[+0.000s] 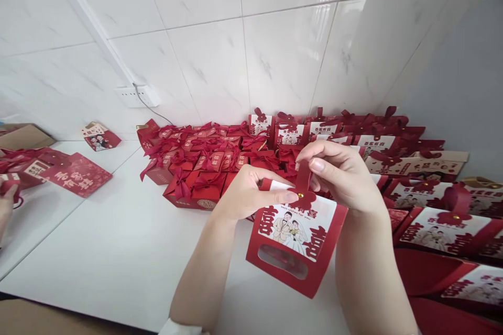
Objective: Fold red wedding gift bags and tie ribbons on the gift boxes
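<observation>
A red gift box with a white label, a printed bride and groom and a small oval window is held up over the white table, tilted. At its upper left corner my left hand grips it, the thumb pressed beside the gold stud of the red flower-shaped clasp. My right hand pinches the dark red strap handle at the top of the box between thumb and fingers. The fingers behind the box are hidden.
Red ribbon-tied boxes stand in rows against the tiled wall. Similar handled boxes fill the right side. At left lie a red printed box and a small box; another person's hand shows at the left edge. A socket sits on the wall.
</observation>
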The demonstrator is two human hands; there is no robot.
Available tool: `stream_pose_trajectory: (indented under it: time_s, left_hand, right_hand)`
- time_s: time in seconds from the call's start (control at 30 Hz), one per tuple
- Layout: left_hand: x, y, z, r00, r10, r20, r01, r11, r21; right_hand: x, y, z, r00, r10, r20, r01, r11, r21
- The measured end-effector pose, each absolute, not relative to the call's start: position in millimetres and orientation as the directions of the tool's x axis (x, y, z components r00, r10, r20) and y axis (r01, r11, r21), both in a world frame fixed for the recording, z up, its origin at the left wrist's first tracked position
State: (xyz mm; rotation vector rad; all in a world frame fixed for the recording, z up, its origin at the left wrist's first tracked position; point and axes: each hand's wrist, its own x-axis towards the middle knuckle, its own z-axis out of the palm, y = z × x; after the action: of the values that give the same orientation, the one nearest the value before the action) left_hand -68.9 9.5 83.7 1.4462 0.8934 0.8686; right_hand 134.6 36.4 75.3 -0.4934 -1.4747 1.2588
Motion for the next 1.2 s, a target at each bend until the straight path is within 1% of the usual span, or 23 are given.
stream_pose_trajectory:
  time_s: [0.27, 0.43, 0.57, 0.67, 0.77, 0.87, 0.97, 1.03, 1.2]
  left_hand:
    - [-76, 14, 79, 0.446, 0.895, 0.004, -0.016, 0.004, 1.0]
    - [-78, 14, 79, 0.429, 0.903, 0.015, 0.016, -0.024, 1.0]
    - [-78, 13, 81, 0.425, 0.905, 0.019, 0.048, -0.044, 0.998]
    - [-77, 11, 84, 0.367, 0.929, 0.045, 0.047, -0.067, 0.997]
    - [-75, 7, 89, 0.237, 0.97, 0.047, 0.093, -0.071, 0.993]
    - [-72, 1, 96, 0.146, 0.987, 0.061, 0.131, -0.08, 0.988]
    - [-70, -3, 100, 0.136, 0.983, 0.12, 0.162, -0.141, 0.977]
    - [-69, -5, 101, 0.156, 0.978, 0.136, 0.168, -0.162, 0.972]
    - [-70, -4, 96, 0.188, 0.971, 0.149, 0.163, -0.18, 0.97]
  right_hand:
    - [134, 42, 73, -0.275, 0.839, 0.47, -0.369, 0.359, -0.857]
    - [128, 44, 72, -0.266, 0.871, 0.413, -0.359, 0.308, -0.881]
    - [124, 43, 72, -0.296, 0.884, 0.361, -0.336, 0.258, -0.906]
    - [126, 41, 73, -0.319, 0.896, 0.31, -0.293, 0.217, -0.931]
    - [131, 35, 76, -0.293, 0.904, 0.31, -0.221, 0.252, -0.942]
    - [135, 25, 83, -0.309, 0.888, 0.34, -0.029, 0.349, -0.937]
    - [133, 16, 90, -0.277, 0.896, 0.347, 0.132, 0.393, -0.91]
    - [129, 13, 92, -0.262, 0.904, 0.338, 0.151, 0.384, -0.911]
    - [122, 11, 91, -0.27, 0.912, 0.308, 0.09, 0.342, -0.935]
